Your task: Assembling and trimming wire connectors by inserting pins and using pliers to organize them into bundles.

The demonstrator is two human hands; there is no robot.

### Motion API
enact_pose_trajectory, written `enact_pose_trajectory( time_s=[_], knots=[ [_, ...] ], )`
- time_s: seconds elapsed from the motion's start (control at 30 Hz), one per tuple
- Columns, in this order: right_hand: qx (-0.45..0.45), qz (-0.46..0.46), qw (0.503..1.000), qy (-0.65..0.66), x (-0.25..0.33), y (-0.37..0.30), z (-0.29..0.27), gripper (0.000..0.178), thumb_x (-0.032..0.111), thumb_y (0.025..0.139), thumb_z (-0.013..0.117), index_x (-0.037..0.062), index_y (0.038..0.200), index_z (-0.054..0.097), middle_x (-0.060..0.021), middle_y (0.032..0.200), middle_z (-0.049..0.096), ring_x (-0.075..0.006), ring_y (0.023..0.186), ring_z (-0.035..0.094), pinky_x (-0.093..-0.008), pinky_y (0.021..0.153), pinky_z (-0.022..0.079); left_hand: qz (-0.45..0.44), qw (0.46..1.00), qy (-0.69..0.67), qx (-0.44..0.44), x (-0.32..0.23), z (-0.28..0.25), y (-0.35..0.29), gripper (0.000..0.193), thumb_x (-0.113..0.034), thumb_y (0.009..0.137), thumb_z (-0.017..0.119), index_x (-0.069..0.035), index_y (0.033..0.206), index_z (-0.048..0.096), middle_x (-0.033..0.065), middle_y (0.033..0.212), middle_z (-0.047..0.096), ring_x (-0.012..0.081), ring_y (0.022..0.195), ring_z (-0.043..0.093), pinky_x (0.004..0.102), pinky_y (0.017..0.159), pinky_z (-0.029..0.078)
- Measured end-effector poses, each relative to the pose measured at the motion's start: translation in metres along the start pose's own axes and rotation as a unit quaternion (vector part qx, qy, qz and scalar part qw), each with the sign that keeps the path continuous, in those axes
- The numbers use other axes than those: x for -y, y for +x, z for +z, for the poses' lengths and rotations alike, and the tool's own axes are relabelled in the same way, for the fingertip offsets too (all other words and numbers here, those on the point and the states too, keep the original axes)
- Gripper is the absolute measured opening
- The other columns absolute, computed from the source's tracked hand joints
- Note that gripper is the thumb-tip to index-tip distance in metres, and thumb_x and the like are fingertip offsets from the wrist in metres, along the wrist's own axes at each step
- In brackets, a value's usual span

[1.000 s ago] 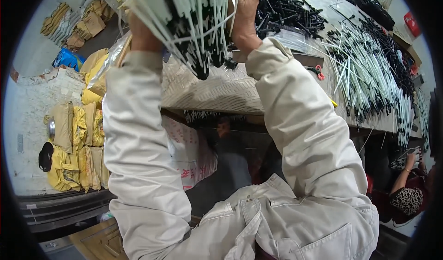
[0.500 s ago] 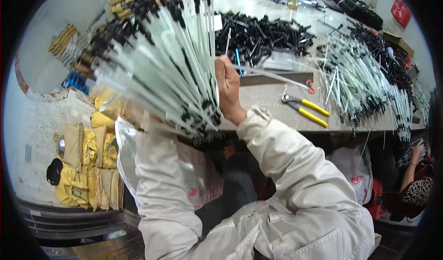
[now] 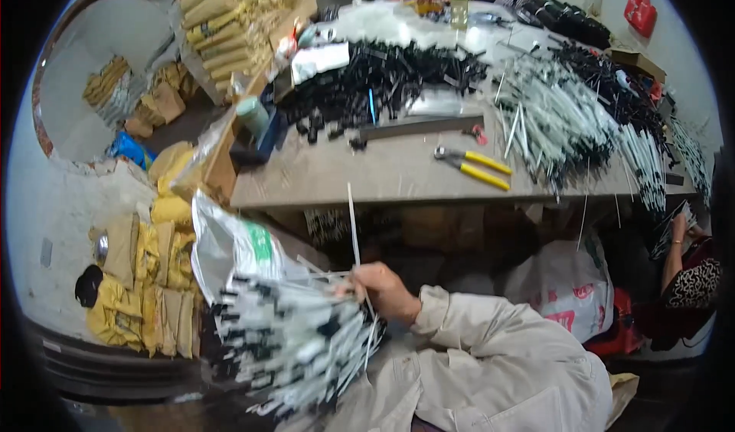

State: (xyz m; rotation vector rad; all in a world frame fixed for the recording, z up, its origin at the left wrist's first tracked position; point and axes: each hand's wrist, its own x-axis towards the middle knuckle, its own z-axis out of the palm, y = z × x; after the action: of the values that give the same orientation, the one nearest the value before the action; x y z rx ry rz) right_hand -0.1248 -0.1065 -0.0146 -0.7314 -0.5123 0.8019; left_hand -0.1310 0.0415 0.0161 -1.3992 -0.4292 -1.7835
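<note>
White cable ties with black heads, gathered in a thick bundle (image 3: 295,340), lie low in the view, below the near edge of the workbench (image 3: 383,175) and blurred. The right hand (image 3: 383,290) sits at the bundle's upper right end, fingers curled around the ties there, with one loose tie (image 3: 354,229) standing up from its grip toward the bench edge. The left hand is hidden behind the bundle, so whether it is closed or open cannot be told; only pale jacket sleeves show beneath. Just left of the bundle a clear plastic bag with a green label (image 3: 237,248) hangs below the bench's near left corner. On the bench, yellow-handled pliers (image 3: 475,168) lie near the front edge, a heap of black parts (image 3: 375,83) sits behind them, and more white ties (image 3: 566,129) spread across the right side. Yellow packets (image 3: 145,279) are stacked on the floor left of the bench. Another person's arm (image 3: 677,256) shows beyond the bench's right end.
</note>
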Motion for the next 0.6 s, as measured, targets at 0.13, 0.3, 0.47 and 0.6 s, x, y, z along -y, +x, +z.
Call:
enact_pose_trajectory(
  time_s=[0.13, 0.3, 0.47, 0.6],
  knots=[
    [-0.164, 0.057, 0.982, -0.075, -0.007, -0.017, -0.006, 0.036, 0.029, 0.085, 0.048, 0.0074, 0.057, 0.052, -0.0013, 0.056, 0.051, -0.0085, 0.050, 0.043, -0.0213, 0.052, 0.035, 0.058, 0.955, 0.289, 0.033, 0.018, -0.059, -0.066, 0.028, -0.025, 0.090, 0.043, -0.003, 0.102, 0.054, 0.0164, 0.104, 0.055, 0.0282, 0.089, 0.057, 0.0423, 0.078, 0.047],
    [-0.130, 0.086, 0.987, 0.034, -0.011, -0.027, -0.019, 0.035, 0.028, 0.089, 0.042, 0.0001, 0.069, 0.052, -0.0120, 0.071, 0.060, -0.0153, 0.059, 0.053, -0.0248, 0.058, 0.042, 0.164, 0.778, 0.607, -0.018, 0.047, -0.112, -0.144, 0.026, -0.026, 0.089, 0.045, -0.004, 0.095, 0.057, 0.0153, 0.101, 0.057, 0.0259, 0.086, 0.057, 0.0419, 0.077, 0.046],
    [-0.091, 0.150, 0.984, 0.013, -0.026, -0.032, -0.018, 0.035, 0.027, 0.093, 0.043, 0.0015, 0.070, 0.051, -0.0062, 0.078, 0.055, -0.0110, 0.059, 0.053, -0.0220, 0.057, 0.043, 0.203, 0.516, 0.821, -0.136, 0.044, -0.126, -0.162, 0.026, -0.028, 0.089, 0.046, -0.005, 0.088, 0.060, 0.0142, 0.098, 0.059, 0.0236, 0.083, 0.057, 0.0415, 0.076, 0.046],
    [-0.013, 0.089, 0.975, -0.204, -0.024, -0.028, -0.014, 0.033, 0.021, 0.093, 0.042, 0.0001, 0.068, 0.043, -0.0007, 0.067, 0.042, -0.0090, 0.058, 0.039, -0.0236, 0.054, 0.032, 0.672, 0.161, 0.621, -0.369, 0.050, -0.132, -0.064, 0.031, -0.024, 0.095, 0.037, -0.005, 0.071, 0.042, 0.0138, 0.065, 0.056, 0.0218, 0.057, 0.056, 0.0306, 0.054, 0.050]
  ],
)
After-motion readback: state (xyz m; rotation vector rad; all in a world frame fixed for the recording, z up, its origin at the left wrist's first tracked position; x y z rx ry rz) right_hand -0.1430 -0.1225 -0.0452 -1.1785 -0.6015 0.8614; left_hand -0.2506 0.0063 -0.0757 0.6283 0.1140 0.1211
